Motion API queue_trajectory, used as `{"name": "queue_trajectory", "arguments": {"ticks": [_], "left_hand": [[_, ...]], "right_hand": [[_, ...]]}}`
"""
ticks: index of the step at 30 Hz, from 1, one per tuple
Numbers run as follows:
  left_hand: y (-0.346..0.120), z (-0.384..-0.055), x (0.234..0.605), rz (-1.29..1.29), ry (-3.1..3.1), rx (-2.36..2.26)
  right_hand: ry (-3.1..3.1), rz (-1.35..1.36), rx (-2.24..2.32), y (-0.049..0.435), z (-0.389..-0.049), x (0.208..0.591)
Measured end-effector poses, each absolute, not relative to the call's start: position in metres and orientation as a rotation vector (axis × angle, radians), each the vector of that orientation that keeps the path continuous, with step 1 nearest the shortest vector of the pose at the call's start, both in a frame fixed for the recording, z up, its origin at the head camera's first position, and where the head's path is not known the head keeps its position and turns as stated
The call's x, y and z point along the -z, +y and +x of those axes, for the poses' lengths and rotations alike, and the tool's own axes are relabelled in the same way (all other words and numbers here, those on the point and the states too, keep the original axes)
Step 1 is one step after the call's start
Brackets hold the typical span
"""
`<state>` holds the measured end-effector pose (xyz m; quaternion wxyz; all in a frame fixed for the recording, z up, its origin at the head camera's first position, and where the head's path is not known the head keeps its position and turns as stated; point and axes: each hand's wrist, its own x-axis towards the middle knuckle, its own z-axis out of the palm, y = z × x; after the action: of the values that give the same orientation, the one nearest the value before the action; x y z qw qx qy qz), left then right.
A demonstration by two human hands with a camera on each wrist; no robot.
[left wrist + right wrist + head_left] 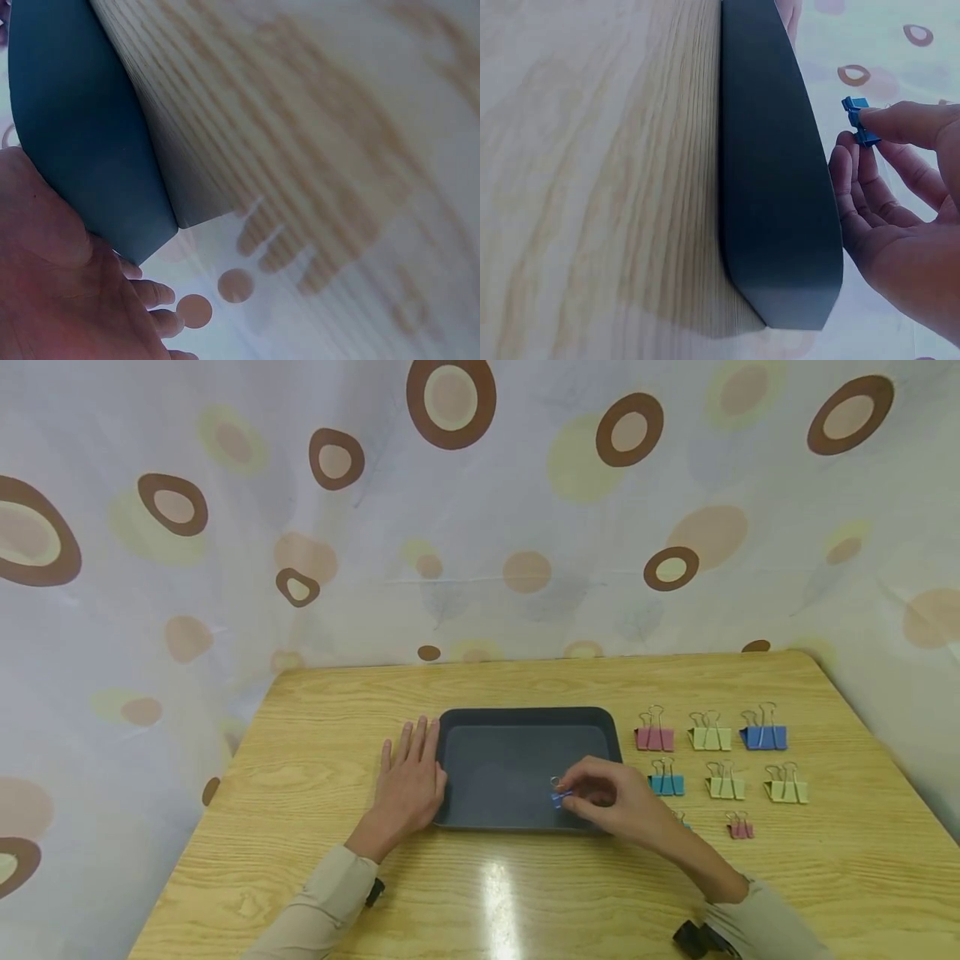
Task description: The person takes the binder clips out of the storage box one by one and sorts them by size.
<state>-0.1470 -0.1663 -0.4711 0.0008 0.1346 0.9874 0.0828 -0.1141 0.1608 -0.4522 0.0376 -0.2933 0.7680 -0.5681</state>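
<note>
A small blue binder clip [559,799] is pinched between the thumb and fingers of my right hand [618,800], over the right half of a dark tray [495,768]. The right wrist view shows the same clip [861,124] at the fingertips, above the tray's side wall [776,172]. My left hand [407,785] lies flat with straight fingers along the tray's left edge, its thumb side against the rim. In the left wrist view the palm [60,277] is beside the tray wall [90,127].
Right of the tray, binder clips stand in rows: a pink one [655,739], a blue one [765,737], a teal one [667,785], several pale yellow ones [726,788] and a small pink one [741,831]. My right hand partly hides a small teal clip [682,821]. A patterned curtain [480,527] hangs behind the wooden table [337,710].
</note>
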Motion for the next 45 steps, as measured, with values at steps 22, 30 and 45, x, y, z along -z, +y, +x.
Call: {"name": "queue_trajectory", "arguments": {"ticks": [22,30,45], "left_hand": [[-0.166,-0.144,0.472,0.403,3.113,-0.26],[-0.166,-0.145,0.472,0.426,3.124,-0.25],[-0.167,-0.145,0.473,0.455,3.15,-0.241]], "right_hand": [[2.569,-0.734,1.72,0.222,-0.082,0.444],[2.665,-0.637,1.706,0.263,-0.071,0.442],[2.754,-0.419,1.709,0.312,-0.061,0.439]]}}
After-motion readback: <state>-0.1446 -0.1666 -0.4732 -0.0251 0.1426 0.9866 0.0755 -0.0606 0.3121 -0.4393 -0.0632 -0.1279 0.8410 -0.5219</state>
